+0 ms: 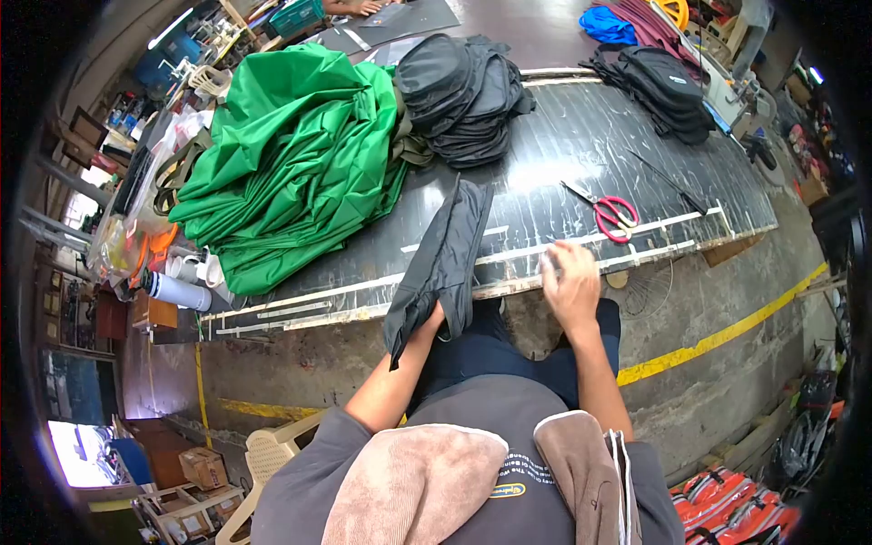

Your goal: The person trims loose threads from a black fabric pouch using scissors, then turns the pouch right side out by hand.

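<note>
A dark grey-black sewn fabric piece [445,245] lies over the table's front edge and hangs toward my lap. My left hand [437,314] goes in under the lower part of this piece. The cloth covers its fingers, so their grip is hidden. Over the table edge, right of the fabric, my right hand [574,283] is held with fingers bent and thumb close to them. Something small and pale may be at its fingertips, too small to make out. Scissors [614,216] with red-pink handles lie on the table just beyond that hand.
A big heap of green fabric [300,163] covers the table's left side, beside stacked black fabric pieces [463,100]. A black bag [658,86] and a thin dark tool [677,186] lie right. A tumbler [177,291] stands left. Another person's hand [366,7] shows at the far side.
</note>
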`<state>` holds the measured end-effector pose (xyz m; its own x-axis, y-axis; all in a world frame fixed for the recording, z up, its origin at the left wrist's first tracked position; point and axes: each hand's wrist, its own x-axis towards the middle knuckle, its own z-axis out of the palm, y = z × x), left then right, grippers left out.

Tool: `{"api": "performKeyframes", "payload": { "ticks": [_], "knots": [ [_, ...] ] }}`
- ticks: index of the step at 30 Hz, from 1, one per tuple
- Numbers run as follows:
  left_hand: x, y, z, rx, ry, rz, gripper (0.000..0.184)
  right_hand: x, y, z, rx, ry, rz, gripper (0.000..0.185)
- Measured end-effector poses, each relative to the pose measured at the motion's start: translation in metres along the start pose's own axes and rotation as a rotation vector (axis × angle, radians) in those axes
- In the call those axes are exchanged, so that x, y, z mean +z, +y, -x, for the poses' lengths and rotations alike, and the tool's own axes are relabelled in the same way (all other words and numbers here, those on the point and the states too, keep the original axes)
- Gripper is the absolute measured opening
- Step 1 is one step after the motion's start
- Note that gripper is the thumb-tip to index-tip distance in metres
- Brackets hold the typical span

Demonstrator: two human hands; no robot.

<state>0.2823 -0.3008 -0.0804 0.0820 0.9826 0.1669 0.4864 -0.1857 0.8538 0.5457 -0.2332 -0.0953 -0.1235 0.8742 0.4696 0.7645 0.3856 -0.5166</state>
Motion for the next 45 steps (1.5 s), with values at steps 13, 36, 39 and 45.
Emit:
{"api": "performKeyframes", "payload": {
  "ticks": [13,36,39,45],
  "knots": [
    [0.009,0.004,-0.014,0.079,-0.048,-0.159,0.054,0.016,0.032,-0.029,0.318,0.035,-0.604,0.027],
    [-0.003,0.007,-0.007,0.107,-0.057,-0.238,0.054,-0.034,-0.033,-0.042,0.260,-0.224,-0.729,0.024],
    [-0.007,0.007,-0.003,0.103,-0.056,-0.248,0.054,-0.027,-0.042,-0.039,0.223,-0.083,-0.633,0.020],
    [-0.010,0.004,0.006,0.104,-0.055,-0.272,0.055,-0.033,-0.042,-0.037,0.263,-0.166,-0.613,0.019]
  ]
}}
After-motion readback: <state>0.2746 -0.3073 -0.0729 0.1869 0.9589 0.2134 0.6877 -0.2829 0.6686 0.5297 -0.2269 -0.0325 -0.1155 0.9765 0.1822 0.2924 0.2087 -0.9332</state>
